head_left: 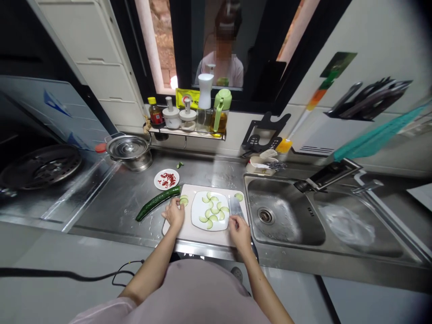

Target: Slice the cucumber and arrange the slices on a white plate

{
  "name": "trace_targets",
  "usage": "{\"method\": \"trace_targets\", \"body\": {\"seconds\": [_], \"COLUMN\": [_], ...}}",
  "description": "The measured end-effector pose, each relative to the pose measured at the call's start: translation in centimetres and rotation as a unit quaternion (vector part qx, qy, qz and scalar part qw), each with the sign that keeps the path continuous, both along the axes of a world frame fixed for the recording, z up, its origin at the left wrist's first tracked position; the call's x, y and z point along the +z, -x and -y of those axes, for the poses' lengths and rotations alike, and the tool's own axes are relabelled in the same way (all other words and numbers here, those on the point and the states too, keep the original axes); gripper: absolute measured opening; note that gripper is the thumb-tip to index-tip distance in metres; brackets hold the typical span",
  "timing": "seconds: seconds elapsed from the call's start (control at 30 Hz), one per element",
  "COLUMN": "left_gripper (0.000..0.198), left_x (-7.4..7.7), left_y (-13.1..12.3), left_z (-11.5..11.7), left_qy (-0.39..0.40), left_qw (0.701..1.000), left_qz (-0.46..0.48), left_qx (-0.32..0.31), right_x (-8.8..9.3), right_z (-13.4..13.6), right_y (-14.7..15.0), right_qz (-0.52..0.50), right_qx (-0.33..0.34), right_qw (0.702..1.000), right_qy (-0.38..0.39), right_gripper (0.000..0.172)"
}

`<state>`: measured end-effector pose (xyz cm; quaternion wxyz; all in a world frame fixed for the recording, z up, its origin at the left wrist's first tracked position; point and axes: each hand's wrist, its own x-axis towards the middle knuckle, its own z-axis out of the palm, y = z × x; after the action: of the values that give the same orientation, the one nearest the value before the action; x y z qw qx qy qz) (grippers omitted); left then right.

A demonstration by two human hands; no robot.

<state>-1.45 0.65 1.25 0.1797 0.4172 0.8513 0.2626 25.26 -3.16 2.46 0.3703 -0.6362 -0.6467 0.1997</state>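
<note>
A white square plate (197,221) lies on a pale cutting board (189,234), with several green cucumber slices (214,209) arranged on it. My left hand (174,213) is at the board's left edge, its fingertips at a small stack of cucumber slices (184,200). My right hand (239,228) is by the plate's right edge, fingers curled together; what they hold, if anything, is too small to make out. A knife (236,207) lies on the board's right side, partly under my right hand. One slice (239,197) rests near its tip. A long cucumber (155,203) lies left of the board.
A small plate of chopped red pieces (167,179) and a steel pot (130,150) stand behind on the left. The sink (286,216) is to the right. Bottles and jars line a wall shelf (189,132). A knife holder (312,135) hangs at the right.
</note>
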Motion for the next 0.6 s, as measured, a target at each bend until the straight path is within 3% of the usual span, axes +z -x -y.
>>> {"method": "trace_targets", "body": {"seconds": [0.17,0.27,0.4,0.6], "left_gripper": [0.022,0.025,0.032,0.033], "left_x": [0.2,1.2,4.0,9.1], "left_y": [0.6,0.3,-1.2,-3.4], "left_z": [-0.5,-1.4,-2.5,-2.7], "left_qy": [-0.059,-0.121,-0.187,-0.215], "left_qw": [0.99,0.963,0.909,0.88], "left_qz": [0.128,0.243,0.368,0.397], "left_qx": [0.019,-0.007,-0.061,-0.146], "right_x": [0.4,1.8,5.4,10.7], "right_z": [-0.8,-2.0,-4.3,-7.0], "right_y": [0.2,1.1,3.2,6.1], "right_qz": [-0.02,-0.029,-0.036,-0.039], "right_qx": [-0.005,0.008,0.054,0.137], "right_qw": [1.0,0.999,0.998,0.988], "right_qy": [-0.004,-0.014,-0.026,-0.055], "right_gripper": [0.026,0.026,0.025,0.022]}}
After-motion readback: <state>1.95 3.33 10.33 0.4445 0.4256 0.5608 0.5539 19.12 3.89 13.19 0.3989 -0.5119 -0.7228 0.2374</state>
